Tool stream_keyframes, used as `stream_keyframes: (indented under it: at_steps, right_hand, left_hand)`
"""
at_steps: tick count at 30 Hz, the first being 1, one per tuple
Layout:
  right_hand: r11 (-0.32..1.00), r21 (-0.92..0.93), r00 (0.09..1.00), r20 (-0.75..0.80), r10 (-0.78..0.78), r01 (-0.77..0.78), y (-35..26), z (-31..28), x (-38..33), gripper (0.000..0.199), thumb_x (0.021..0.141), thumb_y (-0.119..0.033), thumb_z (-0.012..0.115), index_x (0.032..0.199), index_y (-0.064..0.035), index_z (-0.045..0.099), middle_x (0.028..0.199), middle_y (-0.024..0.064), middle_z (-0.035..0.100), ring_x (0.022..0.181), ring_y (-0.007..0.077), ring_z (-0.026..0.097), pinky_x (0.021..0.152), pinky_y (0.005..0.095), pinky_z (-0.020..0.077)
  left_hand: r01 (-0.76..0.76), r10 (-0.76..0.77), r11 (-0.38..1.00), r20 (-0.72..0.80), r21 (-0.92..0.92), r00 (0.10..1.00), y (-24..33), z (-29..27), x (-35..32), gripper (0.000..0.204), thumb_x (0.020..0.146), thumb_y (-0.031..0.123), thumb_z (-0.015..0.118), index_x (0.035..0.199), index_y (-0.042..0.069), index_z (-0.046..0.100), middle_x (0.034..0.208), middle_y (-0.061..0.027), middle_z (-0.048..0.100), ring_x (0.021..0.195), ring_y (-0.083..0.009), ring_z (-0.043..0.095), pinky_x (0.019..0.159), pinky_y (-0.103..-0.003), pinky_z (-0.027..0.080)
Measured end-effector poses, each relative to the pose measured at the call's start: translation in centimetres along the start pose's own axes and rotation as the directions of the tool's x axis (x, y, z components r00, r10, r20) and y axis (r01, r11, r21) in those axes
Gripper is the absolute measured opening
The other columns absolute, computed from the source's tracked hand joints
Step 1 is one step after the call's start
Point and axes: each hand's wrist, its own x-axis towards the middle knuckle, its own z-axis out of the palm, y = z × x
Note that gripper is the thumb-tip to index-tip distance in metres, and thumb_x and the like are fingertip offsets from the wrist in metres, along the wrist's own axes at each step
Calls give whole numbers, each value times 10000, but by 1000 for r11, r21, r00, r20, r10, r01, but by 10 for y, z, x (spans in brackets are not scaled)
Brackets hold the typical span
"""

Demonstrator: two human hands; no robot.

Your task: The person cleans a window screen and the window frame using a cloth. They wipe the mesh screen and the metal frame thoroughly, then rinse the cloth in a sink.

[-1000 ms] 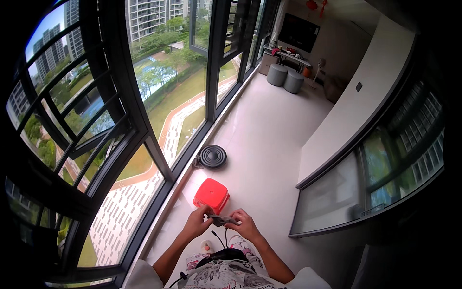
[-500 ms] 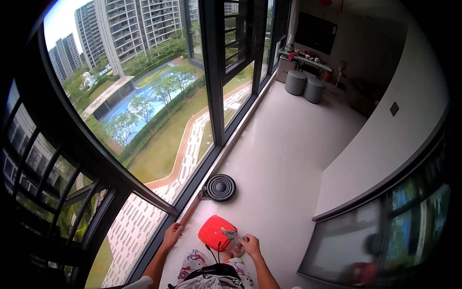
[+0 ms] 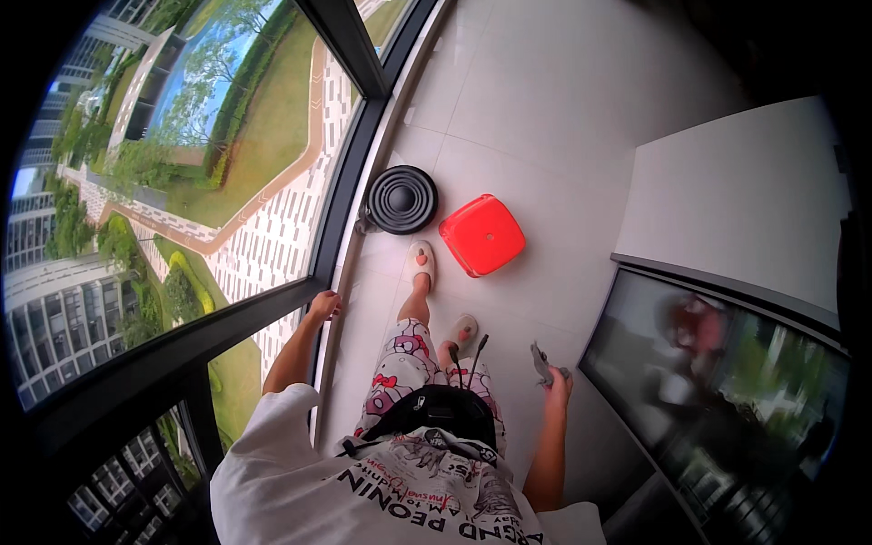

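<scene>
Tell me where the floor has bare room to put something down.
Bare tiles lie beyond the red stool, toward the white wall, and between the stool and the right hand. It is crowded by the window frame: black round collapsed tub, feet, left hand.

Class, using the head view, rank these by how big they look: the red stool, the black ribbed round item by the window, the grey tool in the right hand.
1. Red stool and black ribbed round item: they look about alike, too close to rank.
2. Grey tool in the right hand: clearly smallest.
</scene>
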Motion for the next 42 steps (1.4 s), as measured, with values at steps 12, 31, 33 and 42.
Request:
stream_keyframes:
  at_steps: [12, 31, 33, 42]
  right_hand:
    - [878, -408, 965, -187, 186, -248, 16, 75, 171, 376, 845, -40, 729, 1184, -45, 566, 979, 45, 515, 902, 177, 534, 851, 313, 472]
    - [863, -150, 815, 287, 504, -482, 70, 388, 449, 193, 891, -172, 660, 1072, -143, 601, 891, 1, 637, 751, 135, 589, 549, 294, 390]
    - [923, -79, 851, 366, 378, -376, 59, 427, 472, 186, 896, -185, 669, 1068, -155, 603, 891, -15, 642, 766, 129, 595, 553, 292, 384]
    - [914, -75, 872, 339, -353, 399, -180, 544, 491, 371, 922, -208, 716, 1255, -74, 620, 968, 25, 641, 830, 129, 610, 655, 275, 446]
  left_hand:
    - [-60, 246, 853, -299, 518, 922, 145, 60, 437, 253, 886, 260, 585, 1026, 160, 770, 1223, -138, 670, 1092, -357, 660, 959, -448, 524]
    - [-29, 437, -60, 52, 998, 898, 60, 11, 461, 212, 943, 187, 544, 999, 92, 726, 1104, -68, 604, 1086, -261, 553, 874, -376, 490]
    - [-137, 555, 319, -67, 938, 829, 53, -16, 442, 180, 930, 142, 543, 978, 58, 694, 1084, -124, 601, 1043, -305, 567, 863, -403, 510]
    - [-364, 474, 693, -13, 622, 881, 121, -7, 203, 150, 767, 53, 666, 914, 23, 673, 942, -156, 629, 960, -365, 603, 864, -450, 508]
